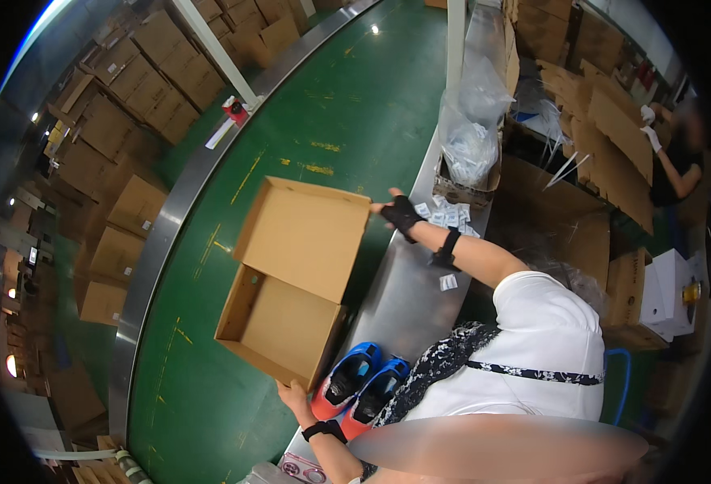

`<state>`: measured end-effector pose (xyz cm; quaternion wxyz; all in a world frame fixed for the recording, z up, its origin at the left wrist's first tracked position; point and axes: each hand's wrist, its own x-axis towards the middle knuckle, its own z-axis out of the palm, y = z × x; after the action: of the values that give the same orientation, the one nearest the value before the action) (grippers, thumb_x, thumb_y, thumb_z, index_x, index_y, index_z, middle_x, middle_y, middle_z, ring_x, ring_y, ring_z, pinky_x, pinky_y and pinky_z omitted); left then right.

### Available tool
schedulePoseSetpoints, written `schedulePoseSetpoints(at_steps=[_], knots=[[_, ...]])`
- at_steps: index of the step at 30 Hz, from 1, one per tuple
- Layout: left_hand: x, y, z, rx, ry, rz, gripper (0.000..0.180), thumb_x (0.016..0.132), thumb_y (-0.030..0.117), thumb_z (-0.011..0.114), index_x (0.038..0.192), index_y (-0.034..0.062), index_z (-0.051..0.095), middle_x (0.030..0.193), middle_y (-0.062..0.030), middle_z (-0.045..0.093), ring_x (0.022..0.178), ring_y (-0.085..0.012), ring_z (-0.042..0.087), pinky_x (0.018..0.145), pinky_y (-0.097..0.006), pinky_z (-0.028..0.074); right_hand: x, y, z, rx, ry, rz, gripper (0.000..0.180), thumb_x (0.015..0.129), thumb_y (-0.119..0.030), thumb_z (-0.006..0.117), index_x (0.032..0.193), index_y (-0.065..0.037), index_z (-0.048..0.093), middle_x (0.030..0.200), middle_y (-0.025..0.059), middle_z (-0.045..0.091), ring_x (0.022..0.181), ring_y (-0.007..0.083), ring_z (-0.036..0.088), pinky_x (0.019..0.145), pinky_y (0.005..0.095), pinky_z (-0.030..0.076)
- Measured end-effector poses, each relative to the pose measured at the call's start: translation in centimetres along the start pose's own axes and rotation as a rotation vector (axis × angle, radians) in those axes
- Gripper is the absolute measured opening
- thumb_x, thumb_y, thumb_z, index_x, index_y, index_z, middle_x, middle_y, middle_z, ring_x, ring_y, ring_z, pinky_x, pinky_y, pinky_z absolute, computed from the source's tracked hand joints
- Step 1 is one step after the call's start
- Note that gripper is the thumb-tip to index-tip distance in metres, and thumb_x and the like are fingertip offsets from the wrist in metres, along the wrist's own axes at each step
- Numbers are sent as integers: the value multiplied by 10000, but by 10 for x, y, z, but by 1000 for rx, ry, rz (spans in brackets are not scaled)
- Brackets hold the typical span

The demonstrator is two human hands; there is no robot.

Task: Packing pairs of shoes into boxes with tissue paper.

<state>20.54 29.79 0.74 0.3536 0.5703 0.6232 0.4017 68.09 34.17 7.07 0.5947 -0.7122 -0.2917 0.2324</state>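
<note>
- An open cardboard box (287, 278) with its hinged lid raised is seen at the centre, lying over the green conveyor belt (339, 105) and against the near steel ledge (408, 298); its inside appears empty.
- The left hand (293, 396) is placed at the box's near bottom corner; fingers are curled onto the edge, gripping it.
- The right hand (398, 211), in a dark fingerless glove, is held at the lid's far right corner; fingers are extended, touching the lid edge; a firm grasp cannot be confirmed.
- A pair of red and blue shoes (359, 387) is noted just right of the box, near the person's body.
- Small white packets (446, 216) are scattered on the ledge beyond the right hand; clear plastic bags (472, 137) stand farther off.
- Stacked cartons (142, 81) are recorded at far left; another person's gloved hand (652, 137) is seen at far right, among flat cardboard.
</note>
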Motion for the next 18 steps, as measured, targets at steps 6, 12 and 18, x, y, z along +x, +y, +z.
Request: schedulePoseSetpoints(at_steps=[6,12,18], knots=[[2,3,28,-26,-66,94,496,756,27,490,1244,7,407,1056,-156,579,885,-235,580,768,-311,447,33,87,-53,-1458,184,-575,187,734,-160,503,861,-41,572,833,147,551,834,283,557,803,547,353],[-14,29,3,-136,-168,-186,535,832,220,548,1291,26,354,974,-101,577,778,-188,588,563,-280,467,-11,82,-55,-1137,-115,-679,182,641,-67,509,775,36,575,863,219,529,850,333,524,710,452,458],[-51,-7,-145,-97,453,-275,430,861,229,514,1223,10,435,895,-72,566,724,-160,591,509,-243,473,-40,87,-45,-967,-40,-937,134,653,-82,533,775,-37,567,805,131,533,767,296,520,626,380,432]])
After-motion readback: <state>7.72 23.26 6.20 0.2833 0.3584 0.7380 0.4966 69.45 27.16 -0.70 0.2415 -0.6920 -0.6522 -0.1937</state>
